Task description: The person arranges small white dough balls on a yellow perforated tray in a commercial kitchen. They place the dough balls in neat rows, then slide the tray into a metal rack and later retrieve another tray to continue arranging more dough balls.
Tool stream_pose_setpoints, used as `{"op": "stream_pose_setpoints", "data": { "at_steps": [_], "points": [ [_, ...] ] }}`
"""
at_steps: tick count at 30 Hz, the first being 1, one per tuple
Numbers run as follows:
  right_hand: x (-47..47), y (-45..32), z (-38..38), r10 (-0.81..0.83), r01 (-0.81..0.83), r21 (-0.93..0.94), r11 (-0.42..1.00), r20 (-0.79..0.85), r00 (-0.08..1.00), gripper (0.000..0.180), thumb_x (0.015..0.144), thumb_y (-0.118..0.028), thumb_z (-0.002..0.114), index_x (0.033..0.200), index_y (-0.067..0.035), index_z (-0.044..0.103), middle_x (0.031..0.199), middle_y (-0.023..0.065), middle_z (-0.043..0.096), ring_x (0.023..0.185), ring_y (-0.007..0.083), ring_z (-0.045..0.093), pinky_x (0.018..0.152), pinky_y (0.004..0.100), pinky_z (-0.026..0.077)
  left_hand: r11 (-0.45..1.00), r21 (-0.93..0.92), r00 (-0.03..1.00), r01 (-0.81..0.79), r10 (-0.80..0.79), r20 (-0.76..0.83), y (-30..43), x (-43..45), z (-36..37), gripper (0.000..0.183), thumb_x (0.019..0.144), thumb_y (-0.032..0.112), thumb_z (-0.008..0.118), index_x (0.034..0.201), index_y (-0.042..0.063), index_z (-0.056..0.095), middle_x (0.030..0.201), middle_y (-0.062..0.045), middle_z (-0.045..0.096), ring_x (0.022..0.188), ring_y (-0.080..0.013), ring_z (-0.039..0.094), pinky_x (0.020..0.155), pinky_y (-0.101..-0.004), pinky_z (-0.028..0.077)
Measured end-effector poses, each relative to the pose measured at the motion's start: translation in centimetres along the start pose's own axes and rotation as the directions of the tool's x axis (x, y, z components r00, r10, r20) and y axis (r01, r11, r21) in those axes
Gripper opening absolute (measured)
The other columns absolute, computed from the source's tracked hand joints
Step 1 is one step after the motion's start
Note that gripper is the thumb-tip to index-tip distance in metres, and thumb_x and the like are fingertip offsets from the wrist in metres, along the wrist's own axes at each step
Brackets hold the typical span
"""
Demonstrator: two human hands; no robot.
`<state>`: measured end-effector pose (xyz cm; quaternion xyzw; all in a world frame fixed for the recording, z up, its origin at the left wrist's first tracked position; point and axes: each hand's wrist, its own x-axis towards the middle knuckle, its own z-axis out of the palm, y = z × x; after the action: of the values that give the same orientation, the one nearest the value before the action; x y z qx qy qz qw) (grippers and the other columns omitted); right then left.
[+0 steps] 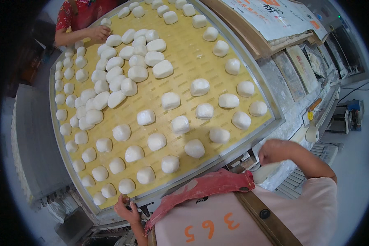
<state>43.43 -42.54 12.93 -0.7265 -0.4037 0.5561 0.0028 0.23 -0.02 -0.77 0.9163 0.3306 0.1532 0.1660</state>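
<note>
A large yellow tray with a metal rim (226,153) lies before me, bearing many white dough pieces. Rounded ones stand in spaced rows, such as a dough bun (127,185) near the close edge. Longer dough pieces (163,69) are heaped against each other left of the middle. My left hand (126,209) is at the near rim just below that bun, fingers apart and holding nothing that I can see. My right hand (273,151), slightly blurred, is beyond the tray's near right corner, above the floury bench; its fingers look curled, and what they may hold is hidden.
Across the tray, a co-worker's hand (101,33) touches the dough at the far left. A wooden board under printed sacks (267,18) lies at the upper right. On the floury bench (272,80) are flat panels, a wooden-handled tool (314,105) and a white roll (312,134).
</note>
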Motion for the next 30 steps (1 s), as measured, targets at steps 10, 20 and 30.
{"op": "stream_pose_setpoints", "data": {
  "at_steps": [10, 20, 30],
  "points": [
    [14.4, -4.7, -14.0, -0.107, -0.092, -0.179, 0.98, -0.853, 0.511, 0.046, 0.081, -0.033, 0.074, 0.113, -0.007, 0.055, 0.11, 0.0186, 0.06, 0.092, 0.0367, 0.063, 0.077, 0.0461, 0.051, 0.999, 0.014, 0.999, 0.039, -0.039, 0.004, 0.3, 0.7, -0.3, 0.056, 0.082, 0.035, 0.063, 0.128, 0.003, 0.057, 0.088, -0.007, 0.064, 0.085, -0.0266, 0.057, 0.091, -0.0428, 0.036],
    [20.9, -5.2, -14.6, -0.34, 0.004, -0.419, 0.908, -0.732, 0.591, 0.045, 0.079, -0.024, 0.076, 0.114, -0.006, 0.055, 0.097, 0.0192, 0.057, 0.081, 0.0372, 0.063, 0.068, 0.0465, 0.052, 1.0, 0.018, 1.0, 0.022, -0.022, -0.01, -0.2, 0.2, 0.0, 0.057, 0.08, 0.033, 0.063, 0.128, 0.003, 0.056, 0.091, -0.008, 0.063, 0.086, -0.0277, 0.057, 0.096, -0.0447, 0.035],
    [22.7, -11.6, -15.3, -0.52, 0.018, -0.621, 0.784, -0.641, 0.564, 0.046, 0.077, -0.028, 0.078, 0.112, -0.008, 0.058, 0.097, 0.0155, 0.061, 0.079, 0.0337, 0.065, 0.064, 0.0435, 0.051, 0.998, 0.038, 0.999, 0.044, -0.045, 0.009, -0.3, 0.4, -0.1, 0.058, 0.077, 0.033, 0.064, 0.127, 0.004, 0.057, 0.091, -0.008, 0.065, 0.087, -0.0285, 0.058, 0.096, -0.0441, 0.035]
  ]
}}
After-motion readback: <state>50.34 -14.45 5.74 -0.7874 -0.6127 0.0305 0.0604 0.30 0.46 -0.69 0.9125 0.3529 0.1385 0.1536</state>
